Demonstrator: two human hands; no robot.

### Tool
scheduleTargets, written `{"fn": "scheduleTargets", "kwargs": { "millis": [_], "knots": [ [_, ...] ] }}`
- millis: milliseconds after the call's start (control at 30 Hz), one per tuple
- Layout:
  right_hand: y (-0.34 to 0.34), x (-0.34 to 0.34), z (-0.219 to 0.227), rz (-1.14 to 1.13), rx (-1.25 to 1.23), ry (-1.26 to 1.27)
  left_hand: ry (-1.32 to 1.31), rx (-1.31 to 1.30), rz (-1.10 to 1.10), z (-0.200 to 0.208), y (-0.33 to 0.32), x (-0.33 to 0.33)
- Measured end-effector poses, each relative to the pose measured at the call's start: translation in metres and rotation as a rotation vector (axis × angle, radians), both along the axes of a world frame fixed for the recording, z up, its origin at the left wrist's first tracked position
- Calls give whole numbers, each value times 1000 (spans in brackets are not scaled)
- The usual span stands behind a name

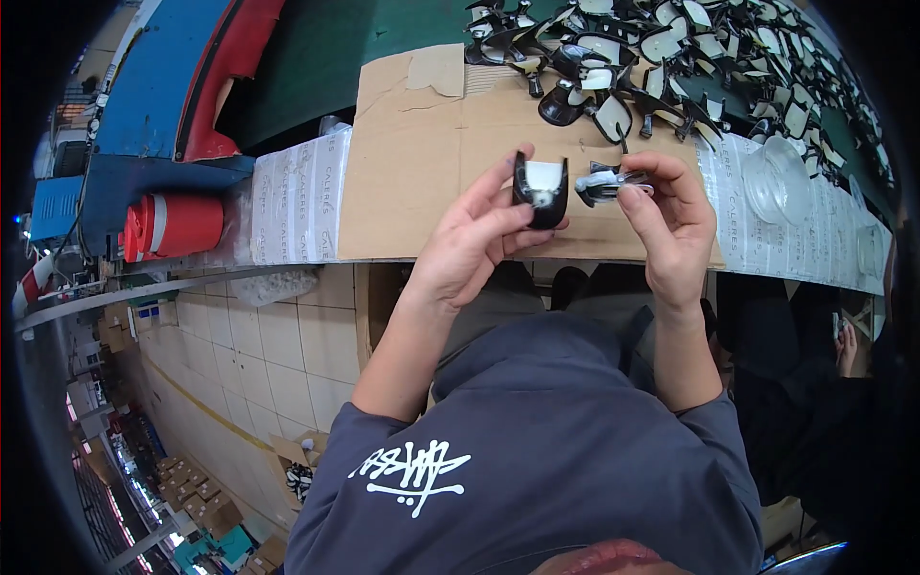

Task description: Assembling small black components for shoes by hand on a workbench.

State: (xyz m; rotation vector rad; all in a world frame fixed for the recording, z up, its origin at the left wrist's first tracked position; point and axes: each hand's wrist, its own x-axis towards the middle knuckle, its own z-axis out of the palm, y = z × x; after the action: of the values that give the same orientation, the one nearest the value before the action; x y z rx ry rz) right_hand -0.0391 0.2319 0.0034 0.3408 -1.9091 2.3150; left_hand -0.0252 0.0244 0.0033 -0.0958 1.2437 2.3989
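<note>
My left hand [476, 230] is wrapped round a black shoe heel [550, 210], its thumb pressed on the near side. The heel is glossy, with a U-shaped rim and a white patch inside. To its right, my right hand [678, 222] pinches a small brush-like tool [602, 183] between thumb and fingers. Its end is whitish-blue and its handle looks clear; the exact kind cannot be made out. A small gap separates the tool from the heel. Both hands are above a cardboard sheet [407, 182] on the table.
Many black heels with cream tops [661, 46] are heaped at the far right. Clear plastic bowls [774, 180] stand on the right by the table edge. At left are a red container [177, 226] and a blue machine [144, 81]. Another person's hand [846, 347] shows at far right.
</note>
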Motion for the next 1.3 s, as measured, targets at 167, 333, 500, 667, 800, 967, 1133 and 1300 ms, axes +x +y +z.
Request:
{"fn": "scheduleTargets", "kwargs": {
  "millis": [167, 333, 500, 667, 800, 967, 1133, 1300],
  "knots": [
    [-8, 5, -1, -100, 253, 193, -10, -28, 52, -13, 1, 13],
    [-11, 9, 8, -209, 449, 345, 29, 21, 104, -19, 3, 17],
    [-13, 10, 6, -226, 570, 518, 66, 38, 117, -22, -4, 18],
    [-13, 16, 4, -70, 442, 303, 157, -6, 120, -22, -9, 17],
    [-9, 21, 6, -5, 362, 240, 158, -38, 137, -23, -11, 16],
    [-4, 25, 14, -7, 297, 234, 140, -82, 198, -24, -11, 12],
    [-10, 15, 10, -112, 387, 234, 105, -68, 163, -22, -8, 17],
    [-19, 11, 3, -154, 490, 363, 118, -73, 161, -18, -2, 21]
  ]
}}
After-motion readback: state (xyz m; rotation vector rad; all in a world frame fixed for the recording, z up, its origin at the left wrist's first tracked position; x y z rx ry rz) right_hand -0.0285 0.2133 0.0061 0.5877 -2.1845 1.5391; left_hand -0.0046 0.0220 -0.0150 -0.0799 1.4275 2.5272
